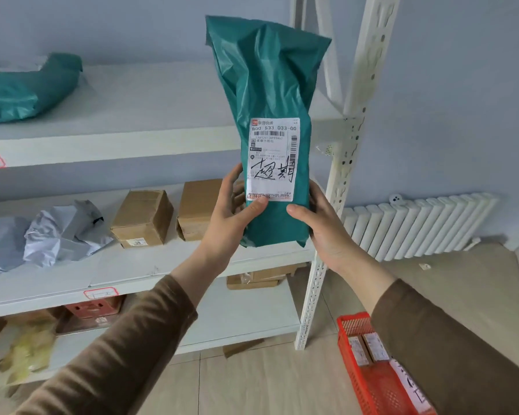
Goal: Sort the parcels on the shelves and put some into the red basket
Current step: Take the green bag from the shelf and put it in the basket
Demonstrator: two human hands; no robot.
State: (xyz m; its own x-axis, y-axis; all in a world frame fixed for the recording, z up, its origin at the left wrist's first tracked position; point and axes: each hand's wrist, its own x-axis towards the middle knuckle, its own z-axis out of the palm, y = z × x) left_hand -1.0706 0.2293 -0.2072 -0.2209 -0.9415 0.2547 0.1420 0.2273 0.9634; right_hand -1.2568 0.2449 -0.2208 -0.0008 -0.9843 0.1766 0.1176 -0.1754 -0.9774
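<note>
A tall green plastic parcel (pixel 267 85) stands upright in front of the white shelves (pixel 132 151), its white shipping label with black handwriting facing me. My left hand (pixel 232 211) grips its lower left edge, thumb on the label's bottom. My right hand (pixel 321 223) grips the lower right edge, thumb across the front. The red basket (pixel 369 381) sits on the floor at the lower right, partly hidden by my right sleeve, with small labelled boxes inside.
Another green parcel (pixel 27 91) lies on the top shelf at left. The middle shelf carries grey bags (pixel 57 232) and two cardboard boxes (pixel 144 217). More parcels sit on the lower shelf. A white radiator (pixel 417 226) lines the right wall.
</note>
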